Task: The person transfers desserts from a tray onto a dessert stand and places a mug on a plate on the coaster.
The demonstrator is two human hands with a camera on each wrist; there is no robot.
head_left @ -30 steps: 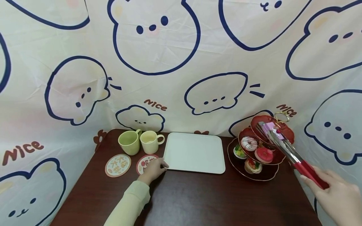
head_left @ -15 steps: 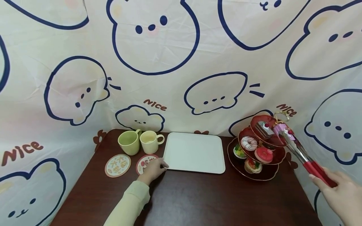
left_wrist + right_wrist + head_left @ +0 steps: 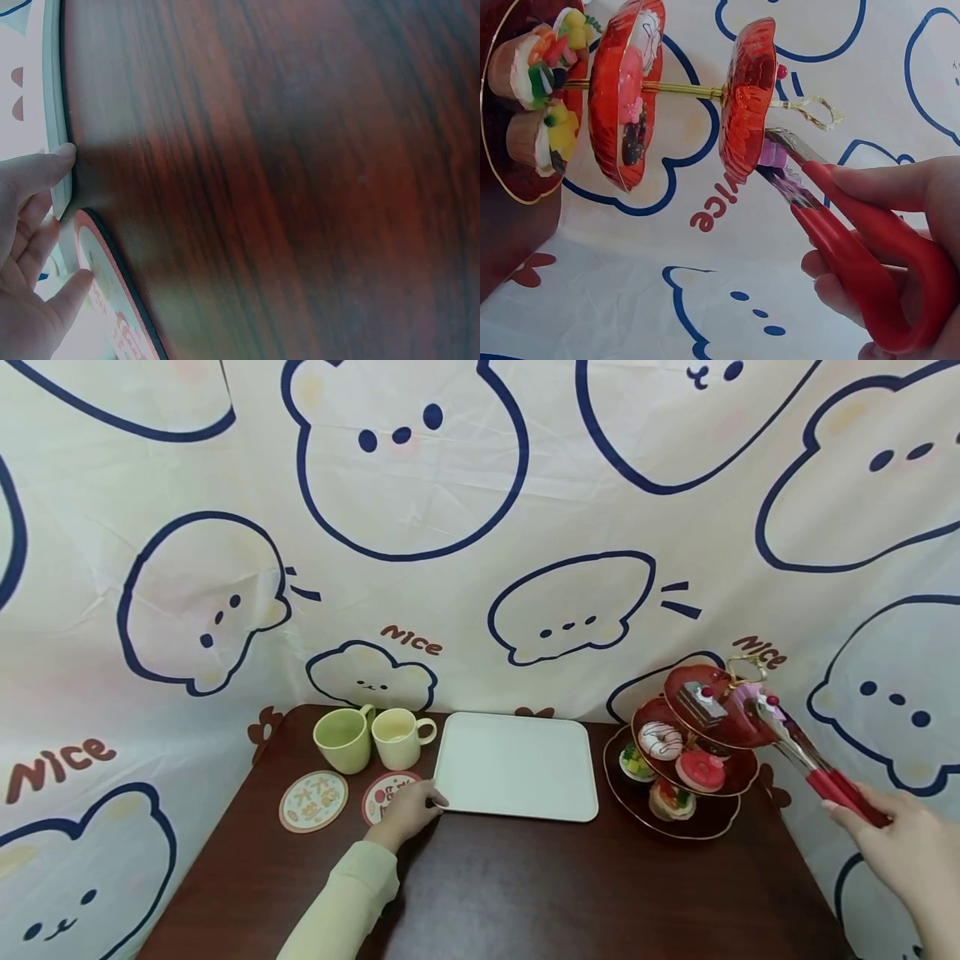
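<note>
My right hand (image 3: pixel 903 843) grips red-handled tongs (image 3: pixel 843 793) at the right. Their metal tips reach the top tier of a red three-tier cake stand (image 3: pixel 678 681) and stand on either side of a purple toy cake slice (image 3: pixel 774 155) with a red cherry. Beside that slice on the same tier is a chocolate cake slice (image 3: pixel 701 706). My left hand (image 3: pixel 407 812) holds the near left corner of a white tray (image 3: pixel 517 768); in the left wrist view the thumb (image 3: pixel 45 169) is at the tray's edge and a fingertip is over the coaster (image 3: pixel 112 285).
Lower on the stand are a white donut (image 3: pixel 661 741), a pink donut (image 3: pixel 701 772) and cupcakes (image 3: pixel 671 800). A green mug (image 3: pixel 343 741) and a cream mug (image 3: pixel 397 739) stand left of the tray. Another round coaster (image 3: pixel 313 802) lies before the mugs. A bear-print cloth (image 3: pixel 465 635) hangs behind.
My right hand has moved the tongs with the purple cake slice rightward across the top tier, uncovering the chocolate slice, then slightly lower. The left hand has stayed at the tray corner.
</note>
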